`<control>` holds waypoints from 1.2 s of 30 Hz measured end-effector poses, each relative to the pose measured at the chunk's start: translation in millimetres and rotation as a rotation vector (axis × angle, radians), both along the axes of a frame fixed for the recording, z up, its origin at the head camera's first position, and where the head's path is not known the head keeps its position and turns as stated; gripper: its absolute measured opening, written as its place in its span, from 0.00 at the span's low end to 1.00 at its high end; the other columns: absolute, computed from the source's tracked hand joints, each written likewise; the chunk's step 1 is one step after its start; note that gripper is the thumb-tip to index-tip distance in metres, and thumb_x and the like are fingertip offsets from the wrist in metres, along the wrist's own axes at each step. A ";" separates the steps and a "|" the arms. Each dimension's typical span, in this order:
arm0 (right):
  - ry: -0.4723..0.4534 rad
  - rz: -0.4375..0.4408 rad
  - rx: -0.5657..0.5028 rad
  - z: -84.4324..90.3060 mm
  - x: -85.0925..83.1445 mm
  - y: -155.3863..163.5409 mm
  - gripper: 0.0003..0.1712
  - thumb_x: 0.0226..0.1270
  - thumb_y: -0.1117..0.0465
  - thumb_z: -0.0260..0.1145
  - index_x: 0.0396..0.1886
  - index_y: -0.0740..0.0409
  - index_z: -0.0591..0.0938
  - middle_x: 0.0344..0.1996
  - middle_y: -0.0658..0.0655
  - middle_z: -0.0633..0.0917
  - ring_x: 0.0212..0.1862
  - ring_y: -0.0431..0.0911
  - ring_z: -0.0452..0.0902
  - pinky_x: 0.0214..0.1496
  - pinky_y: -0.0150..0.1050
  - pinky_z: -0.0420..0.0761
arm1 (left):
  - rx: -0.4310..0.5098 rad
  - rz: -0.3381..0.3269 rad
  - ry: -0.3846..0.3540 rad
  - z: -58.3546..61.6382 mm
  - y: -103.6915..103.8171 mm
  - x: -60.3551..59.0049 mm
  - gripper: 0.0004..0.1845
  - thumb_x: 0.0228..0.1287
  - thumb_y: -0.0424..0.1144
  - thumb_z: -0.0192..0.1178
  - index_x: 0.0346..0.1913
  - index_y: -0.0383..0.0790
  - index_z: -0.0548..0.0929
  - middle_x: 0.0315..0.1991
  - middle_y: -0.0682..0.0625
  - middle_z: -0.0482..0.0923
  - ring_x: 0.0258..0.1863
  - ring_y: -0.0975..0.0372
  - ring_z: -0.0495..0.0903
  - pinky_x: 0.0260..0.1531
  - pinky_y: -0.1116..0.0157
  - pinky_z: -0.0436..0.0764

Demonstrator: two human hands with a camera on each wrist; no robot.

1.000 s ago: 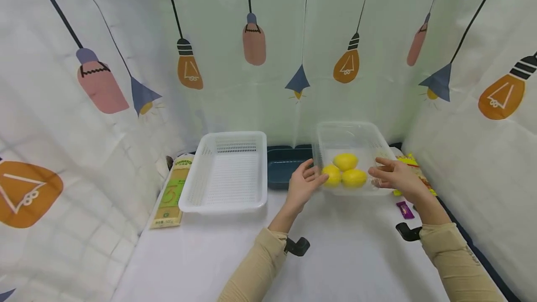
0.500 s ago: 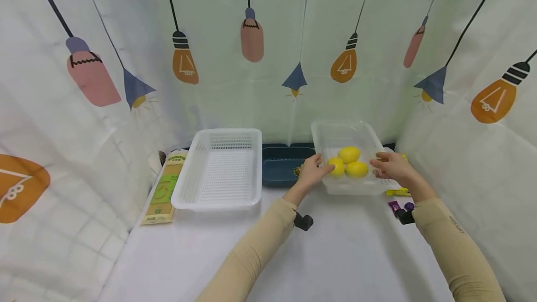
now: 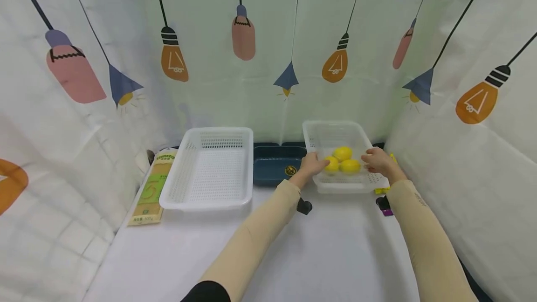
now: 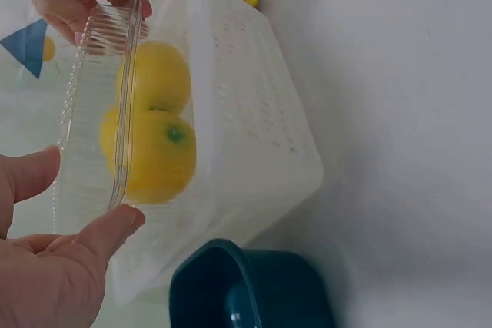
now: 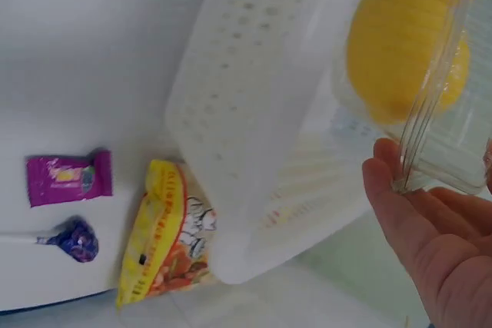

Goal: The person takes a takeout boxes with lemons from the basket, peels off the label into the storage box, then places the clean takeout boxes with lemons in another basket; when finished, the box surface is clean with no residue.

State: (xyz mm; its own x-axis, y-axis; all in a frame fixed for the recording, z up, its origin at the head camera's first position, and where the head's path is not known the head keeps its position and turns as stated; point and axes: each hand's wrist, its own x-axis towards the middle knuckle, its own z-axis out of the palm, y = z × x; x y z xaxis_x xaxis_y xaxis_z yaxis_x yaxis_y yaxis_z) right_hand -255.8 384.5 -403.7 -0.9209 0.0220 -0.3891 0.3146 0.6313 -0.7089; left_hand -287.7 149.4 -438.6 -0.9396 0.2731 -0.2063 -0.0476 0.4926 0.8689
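Both hands hold a clear plastic box (image 4: 84,113) over the mouth of a white perforated basket (image 3: 352,186) at the back right. Three yellow lemons (image 3: 350,167) show through the box, close together. My left hand (image 3: 312,166) pinches the box's left end, its thumb along the rim in the left wrist view. At the opposite end, my right hand (image 3: 379,161) grips the corner, with fingers (image 5: 400,213) under and against the edge in the right wrist view. Part of the right thumb is out of sight there.
A second white basket (image 3: 222,167) stands left of a dark teal tray (image 3: 272,178). Far left lies a yellow-green noodle pack (image 3: 151,190). Right of the lemons' basket are a purple-wrapped candy (image 5: 69,177), a lollipop (image 5: 79,240) and a yellow snack bag (image 5: 169,243).
Both hands have moved farther back with the box of lemons, which now sits more centrally over the basket. The head view has shifted, so the scene slides left.
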 end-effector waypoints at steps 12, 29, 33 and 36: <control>-0.053 0.009 0.178 -29.9 -22.3 5.3 0.36 0.81 0.57 0.43 0.77 0.75 0.45 0.76 0.77 0.51 0.44 0.52 0.73 0.50 0.41 0.77 | 0.059 0.046 -0.193 -16.8 7.2 -11.9 0.35 0.67 0.42 0.63 0.73 0.33 0.65 0.71 0.38 0.68 0.71 0.48 0.68 0.72 0.52 0.69; -0.024 -0.005 0.232 -54.7 -23.6 10.3 0.33 0.80 0.59 0.41 0.75 0.75 0.51 0.63 0.75 0.69 0.26 0.40 0.66 0.34 0.34 0.72 | 0.208 -0.157 -0.348 -17.7 17.9 -12.2 0.45 0.67 0.48 0.61 0.76 0.30 0.51 0.78 0.37 0.53 0.77 0.46 0.57 0.78 0.48 0.57; -0.028 -0.015 0.257 -61.2 -23.2 10.0 0.33 0.80 0.59 0.41 0.75 0.76 0.51 0.63 0.75 0.68 0.36 0.48 0.70 0.40 0.38 0.74 | 0.204 -0.153 -0.339 -19.7 24.2 -11.1 0.38 0.69 0.46 0.60 0.74 0.31 0.58 0.76 0.39 0.58 0.75 0.48 0.60 0.77 0.48 0.58; -0.048 -0.034 0.256 -65.3 -20.1 10.4 0.34 0.80 0.59 0.40 0.76 0.75 0.50 0.70 0.76 0.62 0.51 0.57 0.70 0.52 0.46 0.78 | 0.208 -0.157 -0.339 -20.7 28.7 -6.3 0.32 0.71 0.45 0.57 0.71 0.31 0.66 0.74 0.40 0.63 0.73 0.49 0.63 0.77 0.49 0.59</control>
